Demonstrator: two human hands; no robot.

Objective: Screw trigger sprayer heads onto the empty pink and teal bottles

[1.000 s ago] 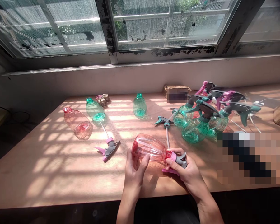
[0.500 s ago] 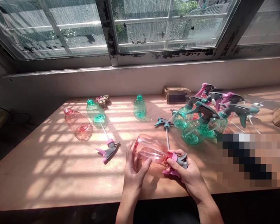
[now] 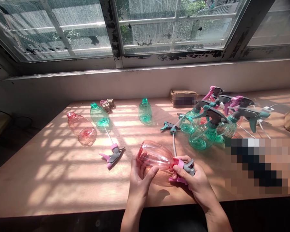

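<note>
A clear pink spray bottle (image 3: 156,155) lies on its side just above the wooden table (image 3: 62,180), held between both my hands. My left hand (image 3: 140,180) wraps round its wide bottom end. At the bottle's neck, my right hand (image 3: 195,182) grips the pink and grey trigger head (image 3: 185,167).
A loose pink trigger head with tube (image 3: 112,154) lies to the left. Further left lie an empty pink bottle (image 3: 82,129) and a green bottle (image 3: 99,115); another green bottle (image 3: 145,110) stands behind. Several assembled green sprayers (image 3: 207,129) crowd the right, with a loose teal trigger head (image 3: 170,128).
The bottle's bottom end has tipped slightly upward and my left hand has shifted its hold round it. My right hand stays on the trigger head.
</note>
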